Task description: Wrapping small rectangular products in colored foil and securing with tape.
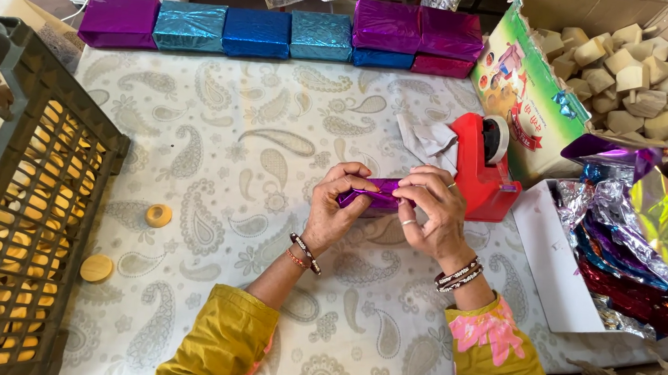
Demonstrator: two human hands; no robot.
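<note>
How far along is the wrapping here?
Done: wrapped foil blocks line the table's far edge. In hand: left hand and right hand fold purple foil around one more piece. Left: many bare wooden blocks in the carton, foil sheets unused.

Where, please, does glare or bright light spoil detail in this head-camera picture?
Head view: sunlight blows out the wooden discs behind the plastic crate; the loose foil sheets throw bright glints; the purple foil-wrapped block between left hand and right hand stays evenly lit and sharp.
</note>
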